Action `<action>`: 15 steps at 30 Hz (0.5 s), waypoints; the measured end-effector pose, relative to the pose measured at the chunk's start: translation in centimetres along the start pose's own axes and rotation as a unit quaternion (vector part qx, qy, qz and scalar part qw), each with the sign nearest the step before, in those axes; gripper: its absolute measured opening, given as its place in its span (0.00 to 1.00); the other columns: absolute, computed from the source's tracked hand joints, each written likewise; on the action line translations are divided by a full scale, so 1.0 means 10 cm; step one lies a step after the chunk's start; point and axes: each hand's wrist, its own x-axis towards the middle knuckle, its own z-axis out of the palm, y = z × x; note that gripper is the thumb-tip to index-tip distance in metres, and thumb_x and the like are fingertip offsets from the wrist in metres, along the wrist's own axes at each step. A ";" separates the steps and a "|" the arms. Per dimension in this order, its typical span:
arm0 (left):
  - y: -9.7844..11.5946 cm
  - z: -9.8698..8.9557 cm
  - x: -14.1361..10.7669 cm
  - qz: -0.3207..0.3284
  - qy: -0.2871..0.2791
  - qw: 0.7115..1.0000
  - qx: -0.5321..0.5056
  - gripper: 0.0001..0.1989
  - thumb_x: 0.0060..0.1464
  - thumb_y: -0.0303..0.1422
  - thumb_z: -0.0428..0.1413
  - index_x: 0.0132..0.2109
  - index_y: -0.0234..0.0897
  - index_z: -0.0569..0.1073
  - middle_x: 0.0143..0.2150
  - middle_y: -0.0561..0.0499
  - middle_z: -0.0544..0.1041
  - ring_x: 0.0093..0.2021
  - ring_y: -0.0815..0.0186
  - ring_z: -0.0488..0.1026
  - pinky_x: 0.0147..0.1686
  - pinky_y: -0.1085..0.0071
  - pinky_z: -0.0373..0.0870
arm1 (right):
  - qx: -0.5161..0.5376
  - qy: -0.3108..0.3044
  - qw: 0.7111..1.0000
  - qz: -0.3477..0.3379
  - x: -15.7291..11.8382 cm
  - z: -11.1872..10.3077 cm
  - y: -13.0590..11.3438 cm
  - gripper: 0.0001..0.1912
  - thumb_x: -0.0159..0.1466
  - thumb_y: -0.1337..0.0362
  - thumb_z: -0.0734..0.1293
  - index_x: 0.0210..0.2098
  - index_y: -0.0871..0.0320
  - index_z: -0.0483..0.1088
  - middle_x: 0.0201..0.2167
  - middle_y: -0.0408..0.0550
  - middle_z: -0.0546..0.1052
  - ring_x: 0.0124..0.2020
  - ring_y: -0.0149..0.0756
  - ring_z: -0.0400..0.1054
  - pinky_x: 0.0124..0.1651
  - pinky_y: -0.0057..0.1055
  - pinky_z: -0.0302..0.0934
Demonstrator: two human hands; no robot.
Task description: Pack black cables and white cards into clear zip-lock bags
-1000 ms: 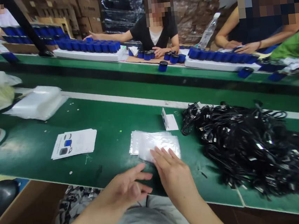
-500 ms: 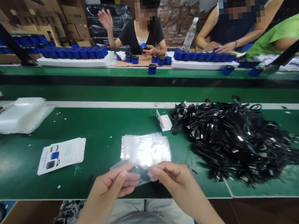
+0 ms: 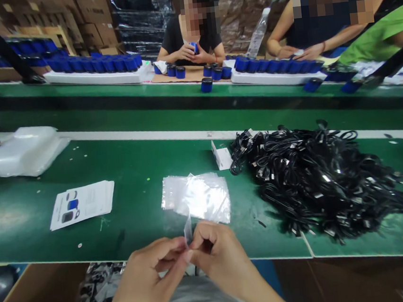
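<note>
My left hand (image 3: pixel 155 267) and my right hand (image 3: pixel 218 250) meet at the table's near edge, fingertips almost touching. Both are closed in a pinch on a small clear plastic bag (image 3: pixel 188 229), which stands up nearly edge-on between them. My fingers hide its lower part, and I cannot make out what is in it. Just beyond the hands lies a loose stack of flat clear plastic bags (image 3: pixel 206 195), shining under the light. Printed leaflets (image 3: pixel 85 204) are piled to the left. A big heap of black cables (image 3: pixel 314 178) covers the right side.
A folded white card (image 3: pixel 221 157) stands by the cables. Larger plastic bags (image 3: pixel 23 151) lie at far left. Across the green table (image 3: pixel 138 237), co-workers handle small items near blue, black-topped pieces (image 3: pixel 206 85) and white trays (image 3: pixel 273 78). A clear bottle (image 3: pixel 258 35) stands there. Below the table is a bin of wrapped items (image 3: pixel 99 293).
My hands have come closer together and nearer my body, and the bag has turned from lying flat to edge-on. Across the table, a co-worker's raised hand has come down onto a blue piece.
</note>
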 end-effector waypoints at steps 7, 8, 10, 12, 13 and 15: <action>0.05 0.01 0.01 -0.009 -0.022 1.000 0.013 0.13 0.52 0.38 0.54 0.26 0.38 0.78 0.22 0.54 0.76 0.24 0.67 0.73 0.22 0.78 0.66 | 0.014 -0.037 0.999 -0.003 0.04 0.01 0.05 0.16 0.51 0.74 0.71 0.17 0.59 0.59 0.19 0.35 0.65 0.22 0.25 0.58 0.25 0.22 0.48; 0.04 0.01 0.01 -0.018 -0.028 0.999 0.017 0.14 0.52 0.39 0.53 0.26 0.38 0.78 0.21 0.54 0.75 0.23 0.67 0.72 0.21 0.78 0.64 | 0.016 -0.046 0.999 -0.002 0.04 0.01 0.05 0.16 0.51 0.74 0.71 0.18 0.59 0.59 0.19 0.35 0.65 0.22 0.25 0.57 0.25 0.21 0.48; 0.02 0.01 0.01 -0.039 -0.037 0.998 0.021 0.16 0.53 0.41 0.52 0.25 0.37 0.77 0.21 0.54 0.74 0.23 0.68 0.71 0.21 0.78 0.62 | 0.008 -0.061 0.998 -0.002 0.04 -0.01 0.05 0.16 0.52 0.72 0.72 0.19 0.59 0.60 0.19 0.34 0.66 0.21 0.24 0.57 0.24 0.21 0.47; -0.01 0.00 0.03 -0.051 -0.042 0.998 0.021 0.16 0.53 0.40 0.51 0.25 0.36 0.76 0.22 0.54 0.74 0.24 0.67 0.71 0.22 0.78 0.63 | -0.017 -0.068 0.997 -0.013 0.03 -0.03 0.04 0.14 0.54 0.71 0.72 0.21 0.58 0.62 0.20 0.35 0.66 0.22 0.25 0.58 0.24 0.21 0.48; -0.02 -0.01 0.04 -0.053 -0.046 0.997 0.024 0.14 0.52 0.39 0.52 0.25 0.37 0.75 0.22 0.54 0.74 0.24 0.67 0.71 0.22 0.78 0.63 | -0.033 -0.071 0.997 -0.023 0.03 -0.04 0.03 0.12 0.55 0.71 0.71 0.22 0.58 0.63 0.20 0.35 0.67 0.23 0.25 0.59 0.25 0.21 0.49; -0.03 -0.04 0.08 -0.046 -0.062 0.996 0.046 0.11 0.51 0.36 0.53 0.26 0.37 0.75 0.22 0.55 0.74 0.24 0.67 0.71 0.23 0.78 0.64 | -0.065 -0.072 0.994 -0.051 0.00 -0.04 0.01 0.09 0.59 0.71 0.68 0.25 0.58 0.65 0.23 0.37 0.68 0.25 0.27 0.62 0.27 0.22 0.52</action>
